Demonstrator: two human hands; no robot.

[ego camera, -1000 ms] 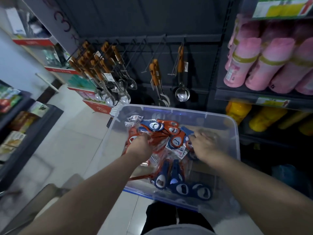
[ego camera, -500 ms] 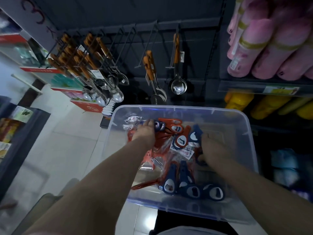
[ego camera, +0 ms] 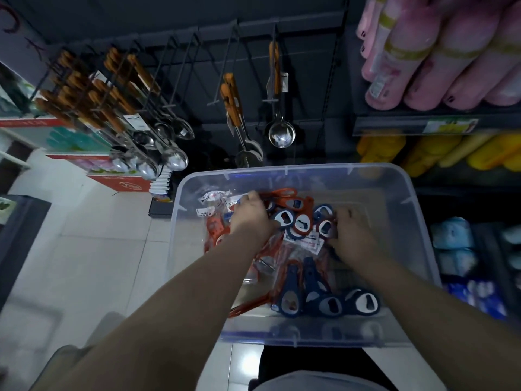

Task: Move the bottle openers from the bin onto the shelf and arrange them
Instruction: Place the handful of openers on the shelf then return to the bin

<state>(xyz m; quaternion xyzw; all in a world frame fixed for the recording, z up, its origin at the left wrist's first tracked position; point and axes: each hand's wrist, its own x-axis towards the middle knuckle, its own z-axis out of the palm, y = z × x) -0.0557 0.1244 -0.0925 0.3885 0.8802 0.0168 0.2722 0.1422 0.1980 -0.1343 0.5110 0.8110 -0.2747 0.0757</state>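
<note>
A: Where are the bottle openers [ego camera: 300,222] found?
B: Heaped in the clear bin [ego camera: 408,198], centre frame; heads are fanned between left hand [ego camera: 249,221] and right hand [ego camera: 352,238], handles trailing downward.
A: The fingers [ego camera: 345,214]?
B: Curled into the pile; a pinch cannot be confirmed.

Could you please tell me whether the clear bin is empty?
Not empty: blue and orange bottle openers lie piled inside the bin.

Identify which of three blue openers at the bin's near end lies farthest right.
The blue opener closest to the bin's right wall; both others lie left of it.
</note>
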